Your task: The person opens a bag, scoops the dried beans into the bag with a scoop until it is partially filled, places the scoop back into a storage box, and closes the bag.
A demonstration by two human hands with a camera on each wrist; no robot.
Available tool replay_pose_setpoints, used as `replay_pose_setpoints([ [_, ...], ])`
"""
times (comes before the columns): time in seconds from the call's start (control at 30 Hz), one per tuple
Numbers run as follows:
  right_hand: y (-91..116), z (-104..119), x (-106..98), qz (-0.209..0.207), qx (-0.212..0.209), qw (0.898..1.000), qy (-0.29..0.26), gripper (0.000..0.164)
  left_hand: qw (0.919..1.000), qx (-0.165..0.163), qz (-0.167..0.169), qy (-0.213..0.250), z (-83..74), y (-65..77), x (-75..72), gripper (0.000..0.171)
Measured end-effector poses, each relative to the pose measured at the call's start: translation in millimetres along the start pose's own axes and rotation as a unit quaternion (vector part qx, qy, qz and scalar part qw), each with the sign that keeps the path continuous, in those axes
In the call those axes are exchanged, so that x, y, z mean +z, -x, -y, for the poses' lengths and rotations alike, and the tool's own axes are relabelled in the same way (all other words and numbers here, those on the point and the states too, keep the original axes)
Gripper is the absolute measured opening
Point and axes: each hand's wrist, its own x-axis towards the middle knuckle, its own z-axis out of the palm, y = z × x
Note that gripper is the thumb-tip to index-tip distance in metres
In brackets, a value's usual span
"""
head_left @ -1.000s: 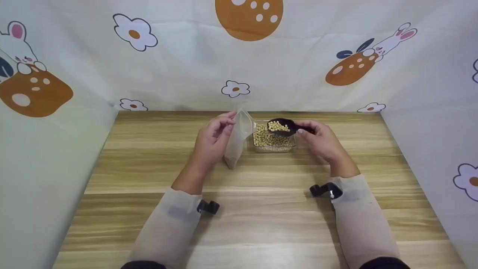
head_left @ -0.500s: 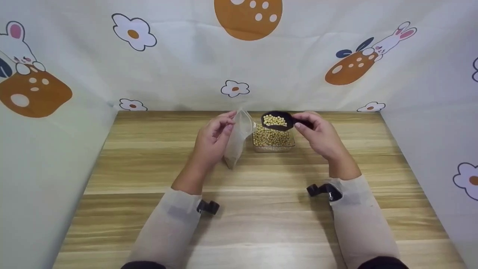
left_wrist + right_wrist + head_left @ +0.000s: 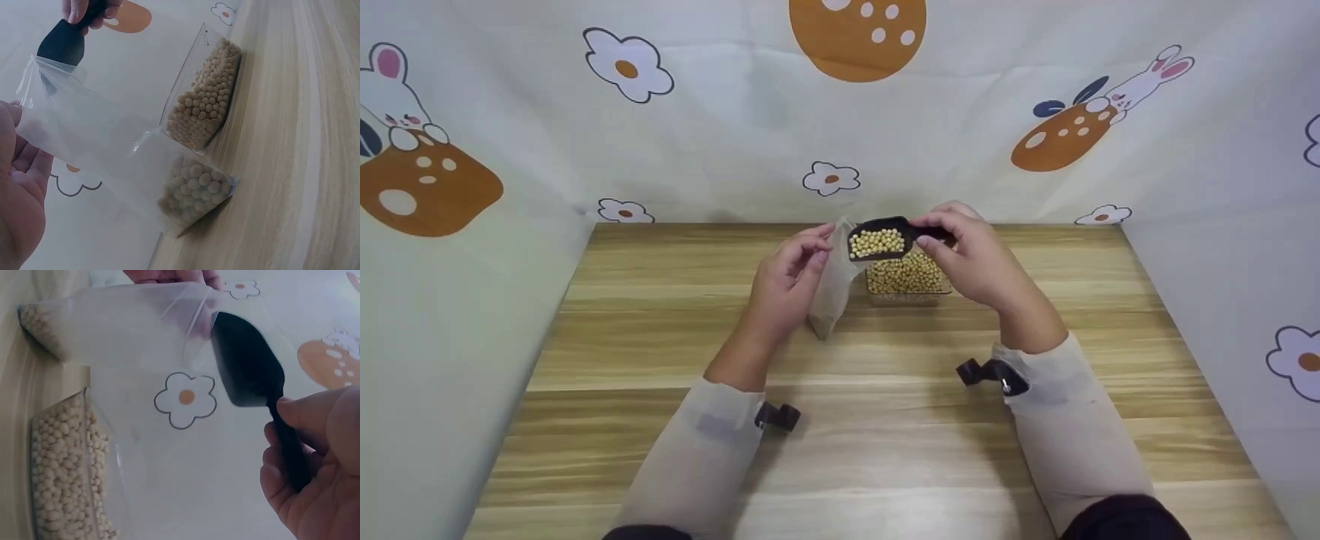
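My left hand (image 3: 787,281) pinches the upper edge of a translucent plastic bag (image 3: 95,129), which stands upright on the table with its mouth open. Round pale beans (image 3: 197,188) lie in the bottom of the bag. In my right hand (image 3: 975,255) is the handle of a black scoop (image 3: 244,360). The scoop's bowl carries a load of yellow beans (image 3: 877,243) and its tip is at the bag's mouth. A clear rectangular container (image 3: 904,298) filled with the same beans stands just right of the bag, partly under the scoop and right hand.
The wood-grain table (image 3: 855,450) extends toward me from the container. A pale cloth with printed flowers and rabbits (image 3: 720,135) rises behind the table and along both sides. Black camera mounts (image 3: 994,375) stick out from both wrists.
My right hand has lifted the loaded scoop from over the container and moved it left to the bag's mouth. The left hand and the bag have stayed in place.
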Motion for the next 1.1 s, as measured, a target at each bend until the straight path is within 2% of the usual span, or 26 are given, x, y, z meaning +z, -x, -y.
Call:
replay_pose_setpoints([
  [0.3, -15.0, 23.6, -0.8, 0.032, -0.017, 0.996, 0.077, 0.027, 1.0000, 0.005, -0.004, -0.005, 0.6, 0.1, -0.3, 0.014],
  [0.6, -21.3, 37.9, -4.3, 0.034, -0.049, 0.991, 0.123, 0.026, 0.9998, 0.018, -0.009, 0.008, 0.8, -1.2, -0.3, 0.015],
  [0.8, -21.5, 39.3, -5.7, 0.025, -0.064, 0.990, 0.127, 0.025, 0.9996, 0.029, -0.009, 0.001, 2.3, -1.2, -1.2, 0.015],
  [1.1, -18.0, 24.8, -8.7, 0.018, -0.043, 0.994, 0.103, 0.025, 0.9995, 0.029, -0.011, -0.005, 2.3, -1.2, -0.6, 0.016],
])
